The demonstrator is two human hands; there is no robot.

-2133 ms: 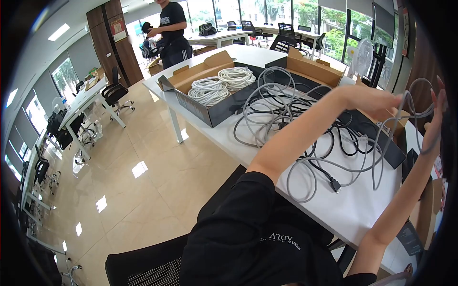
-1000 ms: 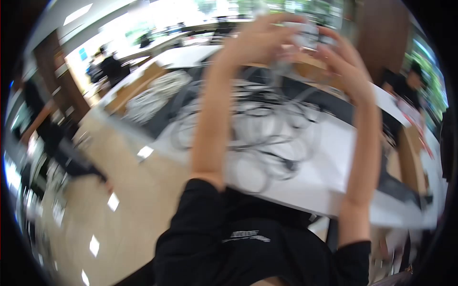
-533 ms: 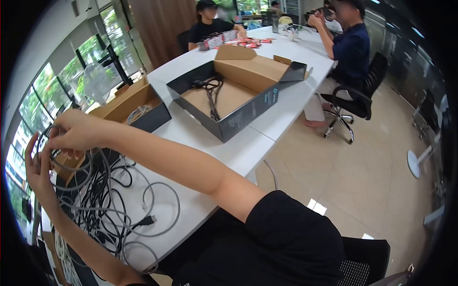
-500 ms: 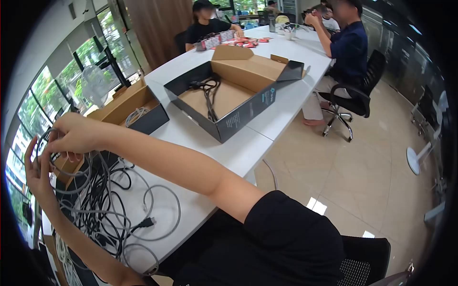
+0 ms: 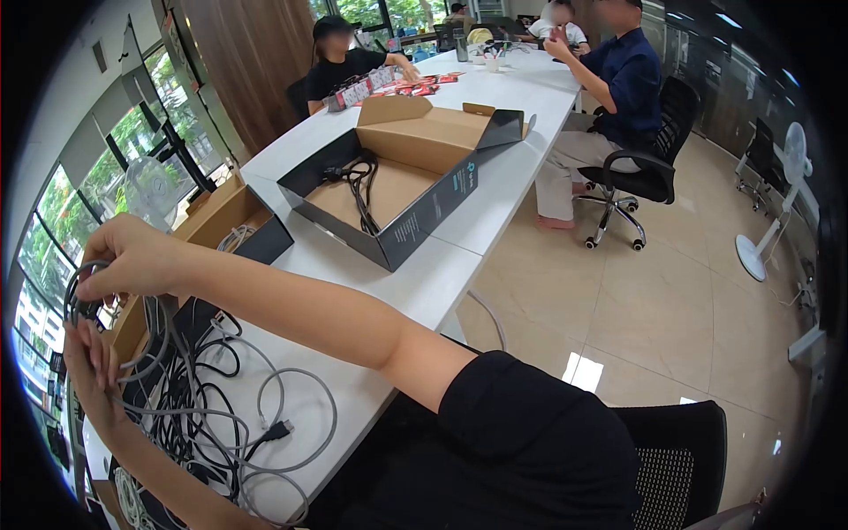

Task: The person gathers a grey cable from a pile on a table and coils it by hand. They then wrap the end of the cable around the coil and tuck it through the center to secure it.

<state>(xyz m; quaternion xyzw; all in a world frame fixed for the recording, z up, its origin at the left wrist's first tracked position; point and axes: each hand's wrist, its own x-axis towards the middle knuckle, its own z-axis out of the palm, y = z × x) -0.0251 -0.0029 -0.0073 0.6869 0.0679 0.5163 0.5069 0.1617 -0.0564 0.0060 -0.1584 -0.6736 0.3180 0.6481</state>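
the right hand (image 5: 132, 258) reaches across the body to the far left of the view, its fingers (image 5: 91, 290) curled and pinched closed on the top of a small coil of grey cable (image 5: 157, 340). just below it, the left hand (image 5: 93, 367) stands with its fingers (image 5: 88, 346) nearly straight and pointing up, not curled; the loops of the coil hang against them. the coil is lifted above the near end of the white table (image 5: 442, 274), and the rest of the cable trails down from it into a tangle of cables (image 5: 199, 415), grey and black, lying on the tabletop beneath the hands, with a black plug (image 5: 276, 430) at its near edge. further along the table an open cardboard box (image 5: 415, 155) holds a black cord (image 5: 358, 181), and a smaller box (image 5: 216, 216) beside it holds a pale coil (image 5: 234, 237). at the far end two people sit, one in a dark blue shirt (image 5: 632, 79) on a black office chair (image 5: 658, 159), one in a black top (image 5: 340, 69). a standing fan (image 5: 786, 163) is on the tiled floor to the right.
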